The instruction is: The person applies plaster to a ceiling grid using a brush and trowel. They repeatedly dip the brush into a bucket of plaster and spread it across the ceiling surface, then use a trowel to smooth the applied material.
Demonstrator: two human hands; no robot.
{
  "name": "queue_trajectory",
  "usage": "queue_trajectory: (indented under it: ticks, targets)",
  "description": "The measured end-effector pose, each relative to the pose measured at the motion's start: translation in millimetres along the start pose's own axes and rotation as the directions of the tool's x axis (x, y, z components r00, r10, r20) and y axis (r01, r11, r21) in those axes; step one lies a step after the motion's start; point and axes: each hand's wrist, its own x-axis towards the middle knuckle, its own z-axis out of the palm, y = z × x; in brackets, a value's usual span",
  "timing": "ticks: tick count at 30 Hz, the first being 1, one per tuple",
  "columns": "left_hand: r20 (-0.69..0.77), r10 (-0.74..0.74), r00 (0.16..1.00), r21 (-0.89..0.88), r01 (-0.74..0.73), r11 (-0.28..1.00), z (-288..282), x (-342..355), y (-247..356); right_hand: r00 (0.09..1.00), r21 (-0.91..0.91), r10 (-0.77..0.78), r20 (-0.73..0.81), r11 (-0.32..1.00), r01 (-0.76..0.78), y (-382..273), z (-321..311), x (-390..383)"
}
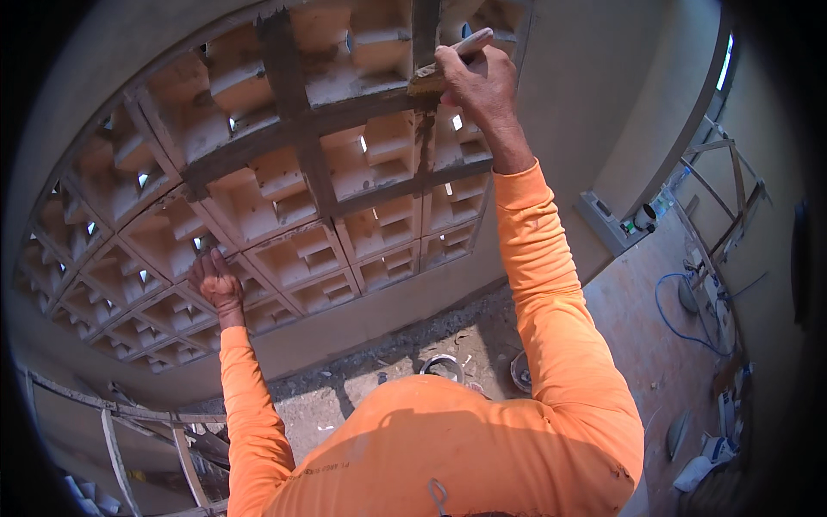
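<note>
In front of me is a wall panel of pale ventilation blocks (258,202), set in a grid of square hollows with small slots. Some joints between them are dark grey and look wet (289,69). My right hand (482,82), raised at the upper right, grips a paintbrush (473,41) by its pale handle. The brush's yellowish bristles touch or nearly touch a dark joint. Lower on the left, my left hand (217,283) is against the blocks with its fingers stretched out and nothing seen in it.
Below the panel, a bucket (443,366) and a second round container (520,372) stand on the rubble-strewn ground. To the right, a ledge carries a dark cup (644,217). Blue cable (668,314) lies on the floor near a wooden frame (736,185). Scaffolding (112,448) rises at lower left.
</note>
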Motion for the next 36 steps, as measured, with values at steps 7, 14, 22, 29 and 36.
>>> queue_trajectory:
  ticks: [7, 14, 22, 29, 36]
  targets:
    - [-0.004, -0.006, 1.0, 0.005, 0.006, 1.0, 0.5, -1.5, -3.4, 0.63, 0.026, -0.647, -0.429, 0.689, 0.725, -4.2, 9.6, 45.4]
    - [0.014, -0.038, 0.999, 0.002, 0.038, 0.999, 0.6, -1.8, -3.4, 0.955, 0.235, -0.231, -0.186, 0.933, 0.271, 66.2, 23.4, -74.0]
    - [0.044, -0.056, 0.997, -0.033, 0.057, 0.998, -4.7, 0.6, 2.8, 0.942, -0.207, -0.309, -0.13, 0.938, 0.28, 16.4, 3.9, 13.3]
    - [0.058, -0.065, 0.996, -0.028, 0.067, 0.997, -6.6, -0.9, 3.3, 0.825, 0.14, -0.423, -0.375, 0.854, 0.502, 28.2, 10.4, 0.5]
    - [0.048, -0.063, 0.997, -0.051, 0.066, 0.997, -2.1, -2.7, -2.2, 0.974, 0.256, -0.171, -0.149, 0.945, 0.205, 86.6, 36.3, -128.3]
